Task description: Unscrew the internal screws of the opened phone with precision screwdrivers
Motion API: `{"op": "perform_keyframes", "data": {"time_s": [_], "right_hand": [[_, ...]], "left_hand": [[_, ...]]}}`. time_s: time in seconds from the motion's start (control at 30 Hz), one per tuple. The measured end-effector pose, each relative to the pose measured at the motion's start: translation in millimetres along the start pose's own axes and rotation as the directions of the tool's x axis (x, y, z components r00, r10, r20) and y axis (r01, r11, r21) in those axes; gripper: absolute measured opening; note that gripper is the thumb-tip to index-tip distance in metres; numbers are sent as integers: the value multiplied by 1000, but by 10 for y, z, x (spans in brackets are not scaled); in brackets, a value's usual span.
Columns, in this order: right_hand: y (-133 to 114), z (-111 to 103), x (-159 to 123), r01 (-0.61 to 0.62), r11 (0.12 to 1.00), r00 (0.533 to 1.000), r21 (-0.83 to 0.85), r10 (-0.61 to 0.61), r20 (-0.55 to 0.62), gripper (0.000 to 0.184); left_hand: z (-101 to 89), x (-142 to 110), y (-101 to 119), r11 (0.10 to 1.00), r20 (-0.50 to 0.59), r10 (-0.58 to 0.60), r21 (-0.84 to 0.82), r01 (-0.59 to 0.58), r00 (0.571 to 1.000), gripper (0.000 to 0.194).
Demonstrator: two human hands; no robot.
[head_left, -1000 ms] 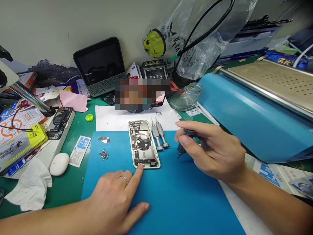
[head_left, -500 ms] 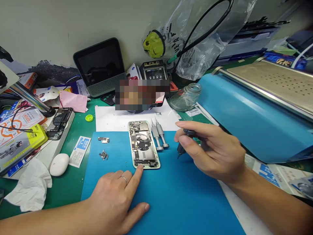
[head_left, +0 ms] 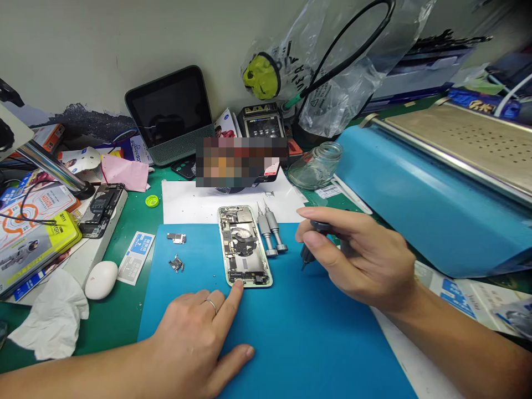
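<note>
An opened phone [head_left: 245,246] lies face up on a blue mat [head_left: 307,332], its inner parts exposed. My left hand [head_left: 199,332] rests on the mat, index fingertip on the phone's bottom edge and thumb stretched out to the side. To the right of the phone, my right hand [head_left: 357,255] grips a dark screwdriver [head_left: 308,252], tip pointing down near the mat. Two grey screwdrivers [head_left: 269,228] lie between the phone and that hand. Left of the phone sit a small metal bracket [head_left: 177,238] and a cluster of small metal parts [head_left: 177,263].
A blue machine with a perforated metal top [head_left: 436,194] takes up the right side. A glass jar [head_left: 318,166] and a dark-screened display [head_left: 170,113] stand behind. On the left are a white earbud case [head_left: 101,280], crumpled tissue [head_left: 54,318], a yellow box [head_left: 39,252] and another opened phone [head_left: 100,208].
Both hands hold nearly the same positions, left fingertip on the phone and screwdriver in the right. The whole view has shifted very slightly.
</note>
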State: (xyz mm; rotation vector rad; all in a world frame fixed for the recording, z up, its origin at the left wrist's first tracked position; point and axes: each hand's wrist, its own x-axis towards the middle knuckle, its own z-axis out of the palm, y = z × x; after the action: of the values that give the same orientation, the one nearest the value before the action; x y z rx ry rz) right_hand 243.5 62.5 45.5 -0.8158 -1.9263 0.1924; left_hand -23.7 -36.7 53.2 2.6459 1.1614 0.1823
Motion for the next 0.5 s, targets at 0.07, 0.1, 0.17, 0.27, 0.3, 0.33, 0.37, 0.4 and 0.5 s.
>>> {"op": "perform_keyframes", "data": {"time_s": [0.07, 0.1, 0.17, 0.27, 0.3, 0.33, 0.37, 0.4, 0.5], "right_hand": [[-3, 0, -1, 1, 1000, 1000, -5, -1, 1, 51], [-5, -1, -3, 1, 1000, 1000, -7, -1, 3, 50], [-8, -4, -7, 0, 1000, 1000, -5, 0, 8, 50], [-6, -8, -14, -1, 1000, 1000, 1, 1, 5, 50], [-4, -9, -15, -1, 1000, 1000, 3, 1, 6, 51], [-1, -10, -14, 1, 1000, 1000, 6, -1, 6, 51], [1, -10, -13, 1, 1000, 1000, 7, -1, 7, 52], [3, -11, -12, 2, 1000, 1000, 8, -2, 8, 52], [5, -12, -8, 4, 1000, 1000, 9, -4, 8, 52]], "left_hand": [[4, -5, 2, 1000, -1, -3, -1, 3, 1000, 61], [6, -7, 4, 1000, 2, -5, -3, 5, 1000, 61], [8, -11, 7, 1000, 9, -9, -8, 9, 1000, 61], [4, -9, 8, 1000, 18, -8, -10, 8, 1000, 61], [2, -7, 7, 1000, 19, -8, -10, 8, 1000, 60], [0, -4, 6, 1000, 19, -7, -12, 7, 1000, 60], [-1, -1, 5, 1000, 20, -6, -14, 7, 1000, 60], [-2, 1, 4, 1000, 21, -7, -15, 7, 1000, 61], [-2, 0, 4, 1000, 29, -13, -17, 13, 999, 62]]}}
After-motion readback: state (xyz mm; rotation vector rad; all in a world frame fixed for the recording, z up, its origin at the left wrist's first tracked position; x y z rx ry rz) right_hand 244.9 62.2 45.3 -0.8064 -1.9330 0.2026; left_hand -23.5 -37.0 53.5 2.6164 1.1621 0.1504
